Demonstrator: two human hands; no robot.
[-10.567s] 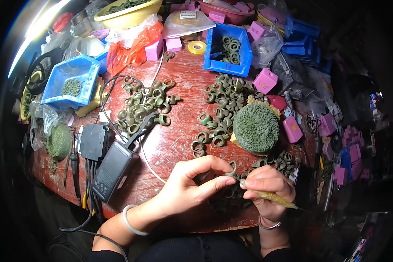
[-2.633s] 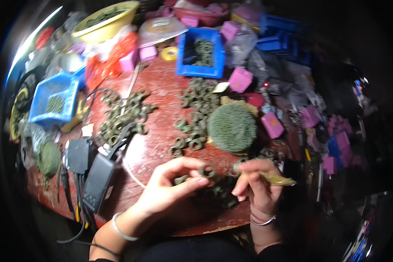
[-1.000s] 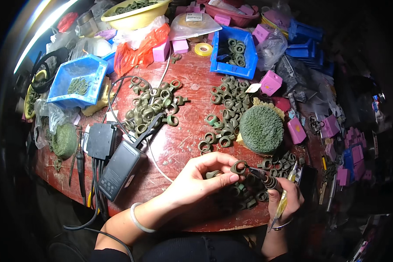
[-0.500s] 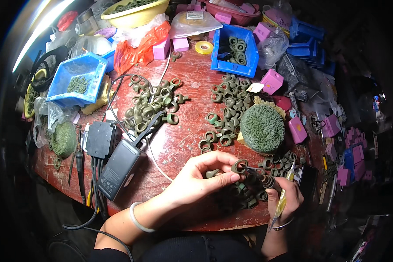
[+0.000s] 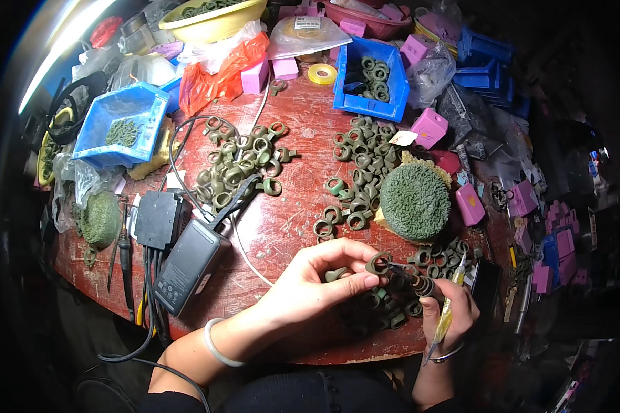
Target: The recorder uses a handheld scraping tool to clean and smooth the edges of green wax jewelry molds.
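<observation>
At the near edge of the scarred red-brown round table [image 5: 282, 227], both hands meet over a scatter of green wax rings. The left hand [image 5: 310, 286] pinches one small dark-green wax ring [image 5: 377, 263] between thumb and fingertips, holding it up just above the tabletop. The right hand [image 5: 448, 310] is clenched around a slim yellow-handled pen-shaped tool [image 5: 446, 318], whose dark metal tip [image 5: 399, 267] now touches the pinched ring.

Change noted: ten seconds back the hands sat lower and closer together, the tool lying flat across the right fingers. Over the last second the right hand has dropped toward the table's rim and stood the tool steeply, tip running up-left into the ring; the left hand has scarcely shifted. Judged from this, the ring in hand is under work at the tip rather than being picked up or set down.

Around them: a loose pile of green ring blanks [image 5: 393, 310] under the hands, a round green scouring pad [image 5: 415, 201] just beyond, more rings in two spreads across the middle [image 5: 244, 168] and [image 5: 358, 155]. A black power adapter [image 5: 186, 265] lies to the left with its cables trailing off the edge. A blue plastic bin [image 5: 120, 124] sits far left, another blue bin holding rings [image 5: 368, 79] at the back, and pink blocks [image 5: 468, 203] lie along the right.
</observation>
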